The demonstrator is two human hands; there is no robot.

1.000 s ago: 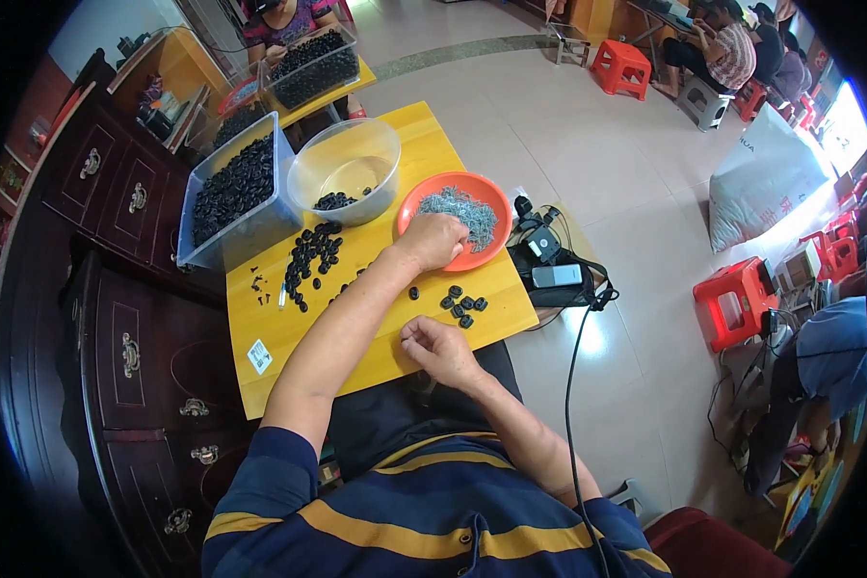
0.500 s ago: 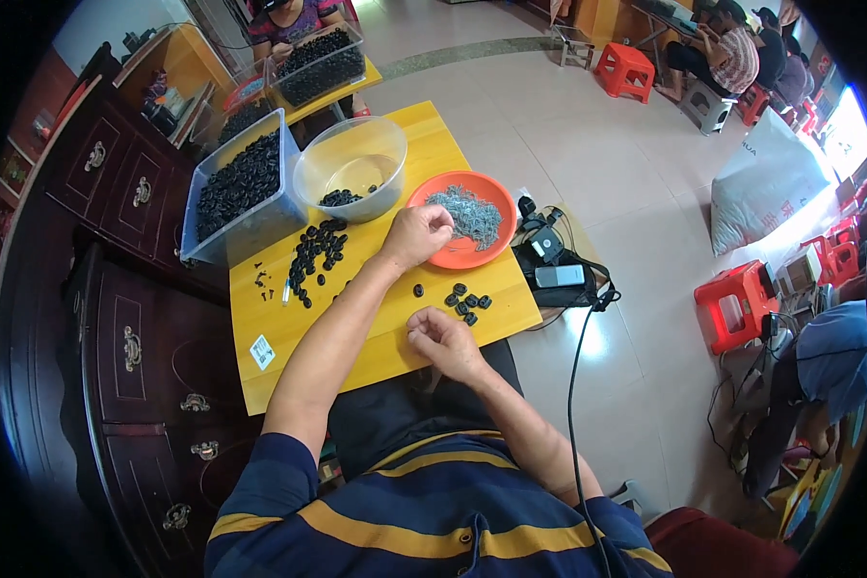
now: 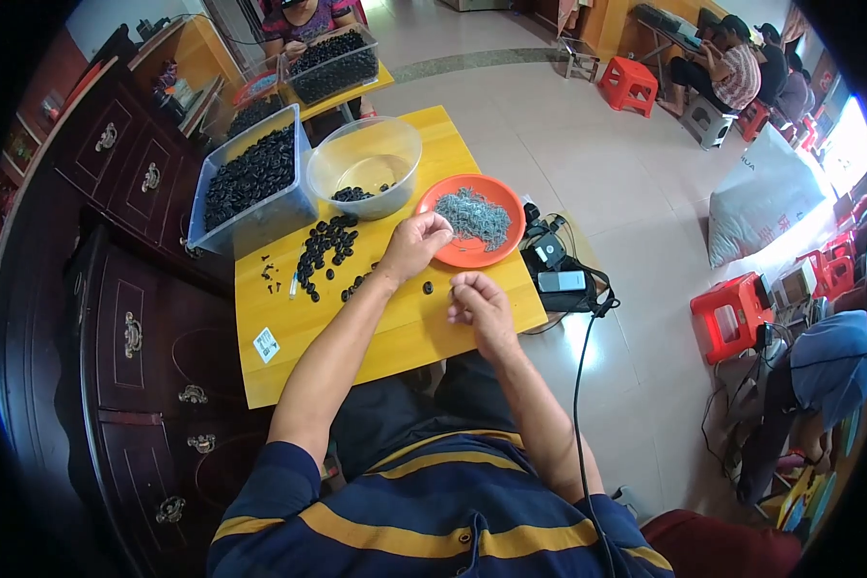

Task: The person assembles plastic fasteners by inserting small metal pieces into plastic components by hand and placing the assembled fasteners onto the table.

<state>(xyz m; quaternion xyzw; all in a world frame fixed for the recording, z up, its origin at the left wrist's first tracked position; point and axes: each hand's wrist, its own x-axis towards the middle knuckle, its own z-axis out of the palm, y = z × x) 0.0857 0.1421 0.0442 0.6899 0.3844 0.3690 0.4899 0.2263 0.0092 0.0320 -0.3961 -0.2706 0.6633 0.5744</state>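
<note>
My left hand [image 3: 416,246] and right hand [image 3: 480,301] pinch closed, contents unseen; small black parts [image 3: 326,252] look light, hard, gripped by fingertips.

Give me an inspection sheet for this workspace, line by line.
Surface: yellow table, partly covered.
Job's things: small black parts loose on the table; orange bowl of grey bits; clear round bowl; clear bin of black parts.
Clutter: white sticker.
Grippers: left hand closed by the orange bowl; right hand pinched near the table edge, contents unclear.
Cables: black cable from black devices.
Surroundings: dark wooden cabinets, red stools, people seated.
</note>
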